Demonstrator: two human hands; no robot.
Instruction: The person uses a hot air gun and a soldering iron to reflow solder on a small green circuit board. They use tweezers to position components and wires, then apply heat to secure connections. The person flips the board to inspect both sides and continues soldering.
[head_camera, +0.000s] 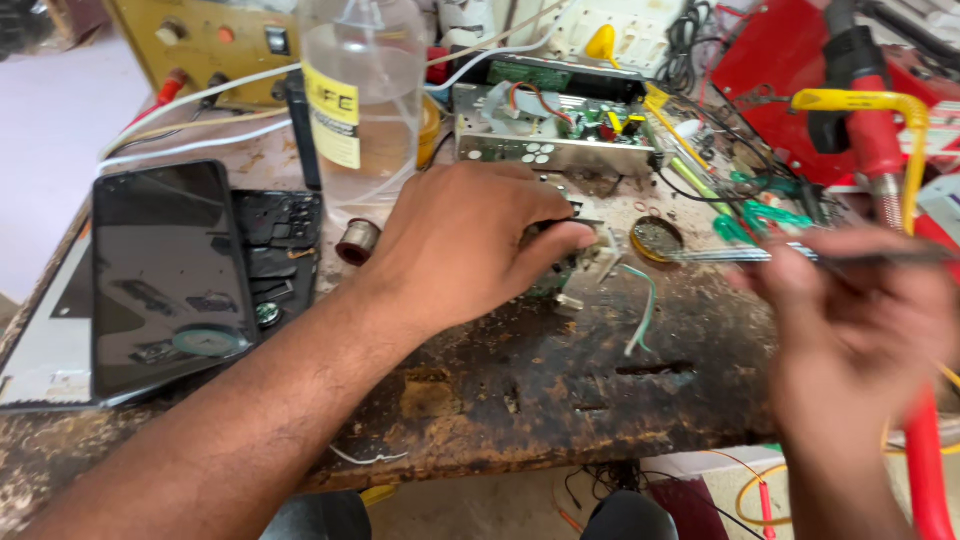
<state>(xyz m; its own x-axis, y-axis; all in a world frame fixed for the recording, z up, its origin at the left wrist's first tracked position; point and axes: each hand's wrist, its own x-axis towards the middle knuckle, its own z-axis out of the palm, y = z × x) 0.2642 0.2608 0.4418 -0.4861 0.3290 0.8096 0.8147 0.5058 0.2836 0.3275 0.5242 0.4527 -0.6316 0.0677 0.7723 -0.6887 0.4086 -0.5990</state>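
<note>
Pinning a small circuit board (570, 270) under the left hand (470, 245) (grip clamped), right hand (850, 320) pinching blurred tweezers (800, 255) nearby

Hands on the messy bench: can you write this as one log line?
left hand: pressing small circuit board | right hand: holding tweezers, blurred | solder tin: by tweezer tip | bench
</note>
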